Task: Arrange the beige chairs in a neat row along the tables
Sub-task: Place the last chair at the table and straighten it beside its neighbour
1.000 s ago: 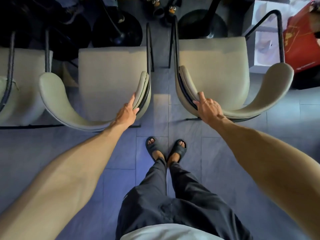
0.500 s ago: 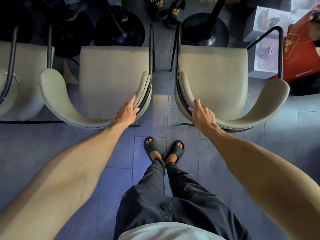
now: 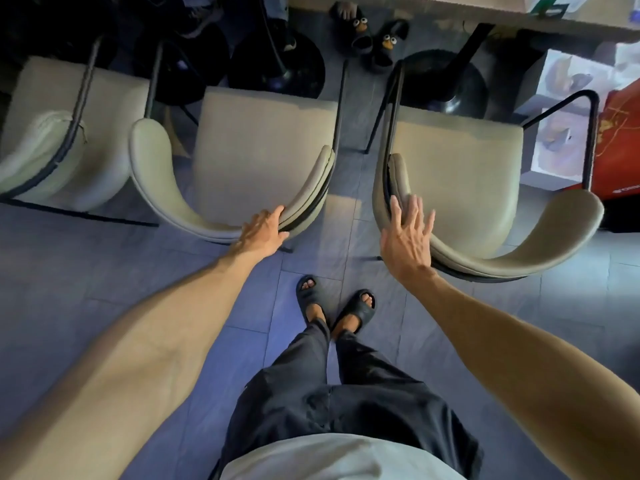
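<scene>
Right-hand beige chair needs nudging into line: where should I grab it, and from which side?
Take the right chair by the curved top edge of its backrest, near its left end, coming from behind where the person stands. The rim is thin enough to wrap fingers over, it faces you, and the right hand lies open right there.

Beige chairs [image 3: 263, 154] on grey tiled floor [image 3: 69, 271]

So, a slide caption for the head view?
Left hand grips middle chair; right hand open on right chair.
</scene>
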